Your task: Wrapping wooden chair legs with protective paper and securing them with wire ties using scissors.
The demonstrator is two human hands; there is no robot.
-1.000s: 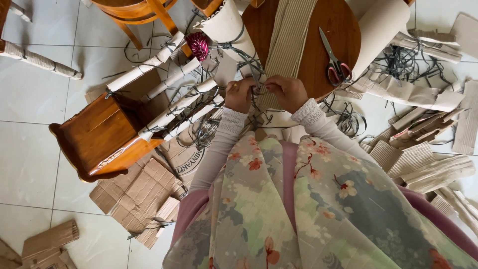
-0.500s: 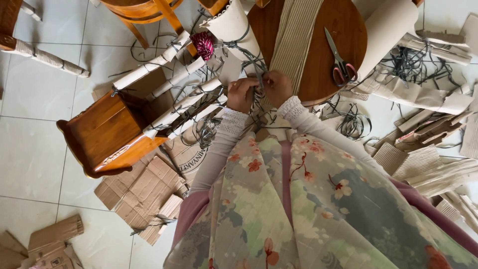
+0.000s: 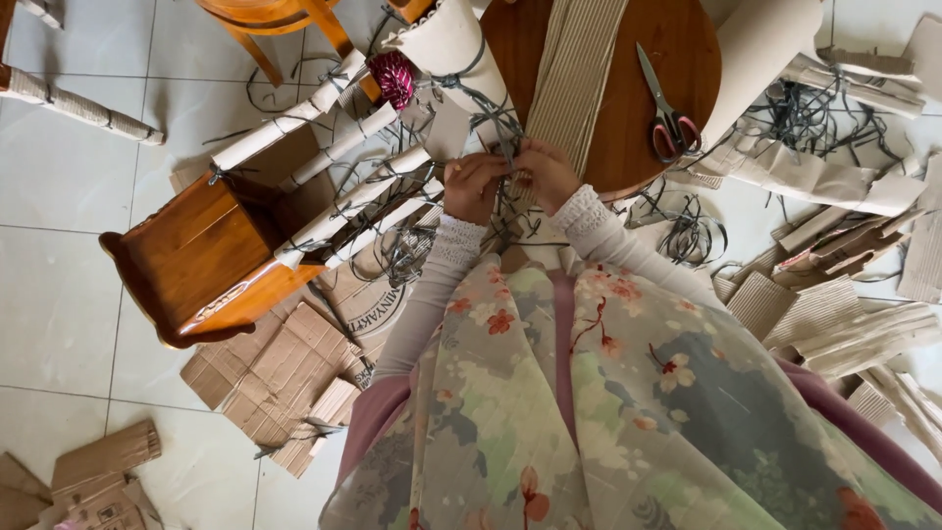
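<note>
Floral garment, white lace-cuffed sleeves, perhaps a mauve skirt.

Table top: bare wood between corrugated strip [image 3: 579,79] and red-handled scissors [image 3: 667,108]; open for a reach.
Left side: overturned wooden chair [image 3: 211,255], legs wrapped in paper, crowds close beside left hand [image 3: 471,186].
Right floor: strap tangle [image 3: 687,226], cardboard scraps [image 3: 844,324].
Front edge: both hands, right hand [image 3: 545,172], hemmed by straps.
</note>
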